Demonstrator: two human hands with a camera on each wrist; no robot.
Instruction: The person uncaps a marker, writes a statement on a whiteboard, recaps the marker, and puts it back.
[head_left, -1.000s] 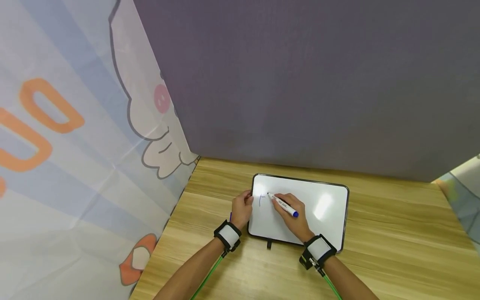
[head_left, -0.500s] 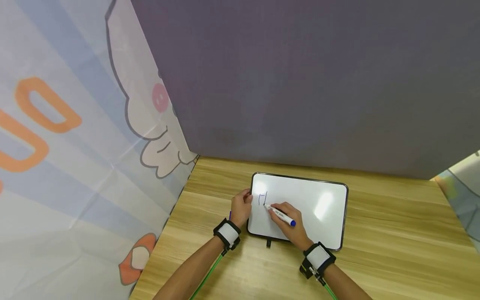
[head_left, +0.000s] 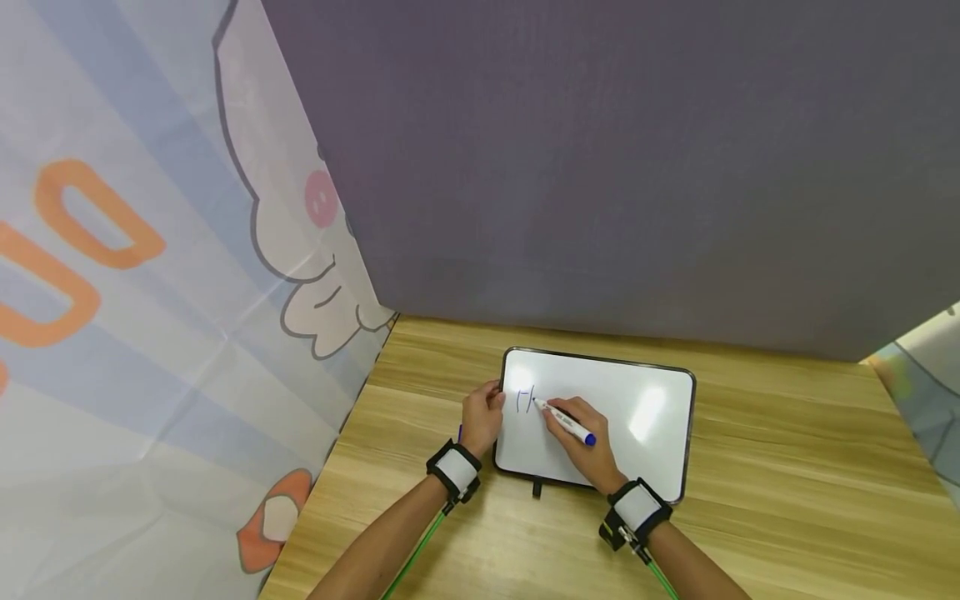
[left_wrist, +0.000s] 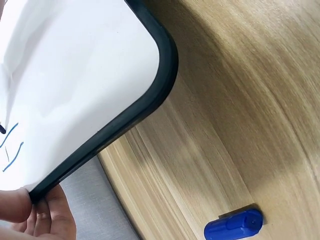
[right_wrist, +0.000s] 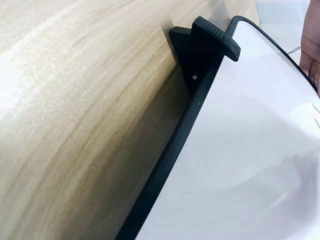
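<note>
A whiteboard with a thin black frame lies on the wooden table, raised off it along the near edge in the right wrist view. My left hand pinches its left edge, thumb on the white face and fingers beneath, as the left wrist view shows. In my right hand is a white marker with a blue end, its tip at the board beside thin blue strokes shaped like an H. A blue marker cap rests on the table near my left wrist. The right wrist view hides the marker.
A black stand piece juts from the board's near edge. The wooden table extends to the right. Behind it rises a grey panel, and a printed cloth hangs along the left. Green cables run from both wristbands.
A second upright blue stroke has appeared right of the first. My right hand moved the marker down along it, then slightly up and right. My left hand stays at the board's edge.
</note>
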